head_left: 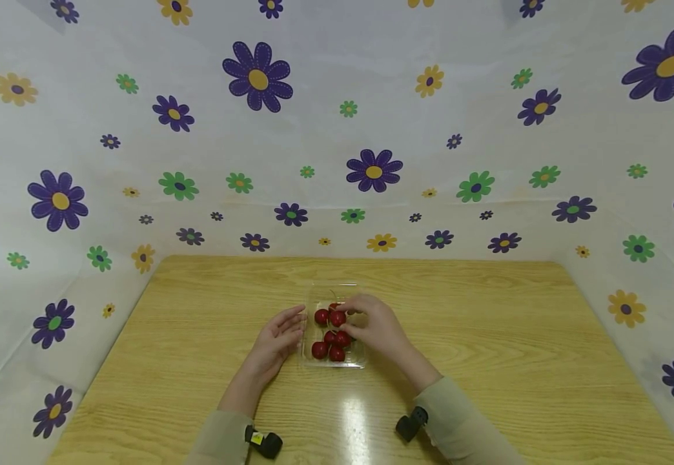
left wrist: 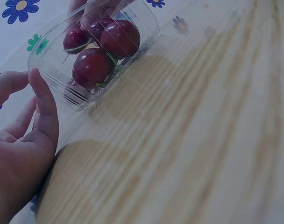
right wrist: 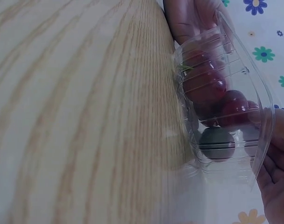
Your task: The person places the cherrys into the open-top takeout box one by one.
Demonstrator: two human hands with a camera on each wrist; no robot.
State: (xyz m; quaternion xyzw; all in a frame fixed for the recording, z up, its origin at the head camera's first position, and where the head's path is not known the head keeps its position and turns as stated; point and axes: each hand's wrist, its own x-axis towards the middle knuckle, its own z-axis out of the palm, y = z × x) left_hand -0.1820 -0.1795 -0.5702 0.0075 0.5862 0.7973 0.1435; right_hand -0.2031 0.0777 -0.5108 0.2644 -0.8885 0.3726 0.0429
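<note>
A clear plastic container [head_left: 334,366] sits on the table with several dark red cherries inside, some with thin green stems. My right hand [head_left: 379,325] reaches over its right side, and the thumb and forefinger pinch a cherry [head_left: 337,318] in the far half. At the container's left side is my left hand [head_left: 279,342], fingers loosely extended and fingertips right at the wall. Seen from the left wrist, the thumb and a finger of the left hand [left wrist: 25,126] come up to the rim. In the right wrist view, cherries [right wrist: 205,86] show through the ribbed wall.
The wood-grain table [head_left: 197,310] spreads around the container on all sides. A white sheet with printed flowers [head_left: 314,129] stands behind the table and along both sides. Black wrist cameras [head_left: 264,442] are strapped at both sleeves.
</note>
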